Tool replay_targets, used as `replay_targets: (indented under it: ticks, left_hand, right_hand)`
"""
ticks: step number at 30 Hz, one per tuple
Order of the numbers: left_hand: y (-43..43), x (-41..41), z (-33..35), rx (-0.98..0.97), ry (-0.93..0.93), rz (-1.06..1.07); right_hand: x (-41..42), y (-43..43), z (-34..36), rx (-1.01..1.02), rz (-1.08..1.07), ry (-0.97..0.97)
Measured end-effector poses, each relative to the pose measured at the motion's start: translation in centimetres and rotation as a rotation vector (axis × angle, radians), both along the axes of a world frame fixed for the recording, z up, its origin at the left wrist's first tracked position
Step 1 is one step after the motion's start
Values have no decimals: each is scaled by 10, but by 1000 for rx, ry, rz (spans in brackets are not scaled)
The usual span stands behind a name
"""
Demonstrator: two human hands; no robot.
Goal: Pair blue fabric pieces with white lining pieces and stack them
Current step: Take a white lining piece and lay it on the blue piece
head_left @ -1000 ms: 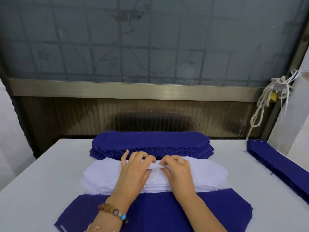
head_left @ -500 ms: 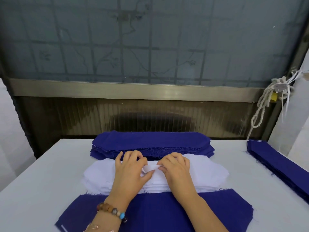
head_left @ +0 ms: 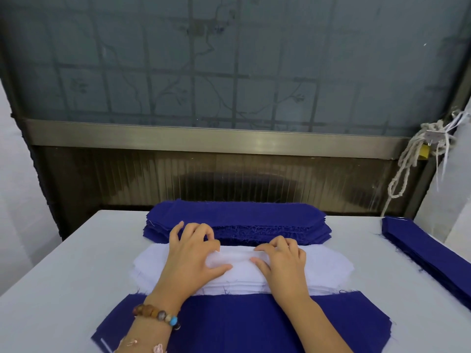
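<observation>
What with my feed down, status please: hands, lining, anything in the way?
Left hand and right hand both pinch the top white lining piece, bunched between them. Blue piece lies flat nearside, no lining on it. Nothing in the way.

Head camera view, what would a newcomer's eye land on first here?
Two bare hands at centre, the left hand and right hand, pinch up the top layer of the white lining stack. That stack sits between a tall blue stack behind it and a flat blue piece at the near edge of the table. Another blue pile lies along the right side.
</observation>
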State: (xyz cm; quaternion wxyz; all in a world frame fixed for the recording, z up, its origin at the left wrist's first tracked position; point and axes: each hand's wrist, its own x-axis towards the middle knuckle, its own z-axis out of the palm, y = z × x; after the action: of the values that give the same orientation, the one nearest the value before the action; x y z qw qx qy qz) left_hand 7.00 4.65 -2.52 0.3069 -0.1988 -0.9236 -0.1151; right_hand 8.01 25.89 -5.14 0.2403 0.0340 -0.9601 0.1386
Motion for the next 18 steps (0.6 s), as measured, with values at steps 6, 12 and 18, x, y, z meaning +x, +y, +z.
replay_targets:
  ticks: [6, 12, 18]
  left_hand:
    - [-24, -7, -5, 49, -166, 238]
    - [-39, -13, -11, 213, -295, 245]
    - [-40, -11, -8, 596, -439, 77]
  right_hand:
    - [1, 2, 1, 6, -18, -30]
    - [1, 10, 9, 10, -52, -64]
    - [-2, 40, 18, -9, -185, -169]
